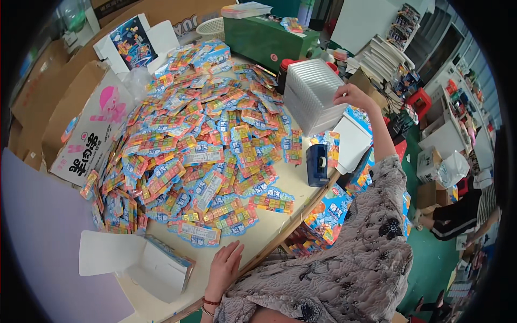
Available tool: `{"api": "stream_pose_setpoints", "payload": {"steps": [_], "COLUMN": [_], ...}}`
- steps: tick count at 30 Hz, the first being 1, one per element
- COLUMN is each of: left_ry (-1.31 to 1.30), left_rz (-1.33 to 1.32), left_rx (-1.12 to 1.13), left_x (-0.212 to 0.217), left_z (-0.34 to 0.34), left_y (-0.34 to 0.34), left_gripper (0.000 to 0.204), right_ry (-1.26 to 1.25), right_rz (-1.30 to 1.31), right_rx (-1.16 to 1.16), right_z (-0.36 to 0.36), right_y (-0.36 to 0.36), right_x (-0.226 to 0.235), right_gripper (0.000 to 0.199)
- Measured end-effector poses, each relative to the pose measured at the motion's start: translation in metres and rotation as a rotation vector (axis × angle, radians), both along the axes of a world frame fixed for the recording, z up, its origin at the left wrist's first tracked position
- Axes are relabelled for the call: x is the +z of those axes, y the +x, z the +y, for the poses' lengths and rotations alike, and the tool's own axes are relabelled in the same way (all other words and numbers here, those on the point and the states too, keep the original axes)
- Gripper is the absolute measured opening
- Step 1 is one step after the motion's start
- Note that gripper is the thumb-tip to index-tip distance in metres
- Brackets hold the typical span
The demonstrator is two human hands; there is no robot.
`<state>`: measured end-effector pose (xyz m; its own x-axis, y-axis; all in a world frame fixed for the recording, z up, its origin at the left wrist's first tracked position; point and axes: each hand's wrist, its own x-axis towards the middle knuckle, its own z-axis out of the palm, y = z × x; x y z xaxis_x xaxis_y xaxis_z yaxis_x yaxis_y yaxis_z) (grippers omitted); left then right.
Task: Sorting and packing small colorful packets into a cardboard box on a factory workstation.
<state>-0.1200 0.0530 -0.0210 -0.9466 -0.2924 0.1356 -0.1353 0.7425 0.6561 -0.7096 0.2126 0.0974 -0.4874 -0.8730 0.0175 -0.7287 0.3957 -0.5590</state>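
My right hand (pixel 354 97) reaches to the far right of the table. Its fingers are closed on the right edge of a stack of clear plastic trays (pixel 312 89); whether they grip one tray or several I cannot tell. Near the table's front edge rests my left hand (pixel 224 268), its fingers stretched out and holding nothing. Just beyond it lies a large heap of colourful blister-type packs (pixel 199 140) with blue and orange backing. To its left is an opened white box (pixel 156 269) with its lid flap raised.
A dark blue tape dispenser (pixel 318 164) stands by the table's right edge, next to white card sheets (pixel 350 142). Behind are a green metal box (pixel 269 40) and a white basket (pixel 210 29). A large carton (pixel 89 126) stands left. Another person (pixel 458 215) is at the right.
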Motion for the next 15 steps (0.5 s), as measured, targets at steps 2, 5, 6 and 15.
{"api": "stream_pose_setpoints", "payload": {"steps": [2,5,6,15], "left_ry": [0.019,0.019,0.021,0.042], "left_rz": [-0.01,-0.005,-0.006,-0.02], "left_rx": [0.018,0.035,0.034,-0.013], "left_x": [0.0,0.0,-0.001,-0.003], "left_z": [-0.002,-0.003,-0.003,0.0], "left_y": [-0.004,-0.01,-0.012,-0.018], "left_gripper": [0.039,0.037,0.037,0.032], "right_ry": [-0.001,0.023,0.04,0.061], "right_rz": [-0.019,-0.026,-0.023,-0.017], "right_rx": [0.01,0.003,-0.001,-0.032], "right_z": [0.0,-0.002,-0.002,-0.006], "right_y": [-0.004,-0.007,-0.008,-0.001], "right_x": [-0.001,-0.002,-0.002,0.004], "right_gripper": [0.012,0.011,0.011,0.01]}}
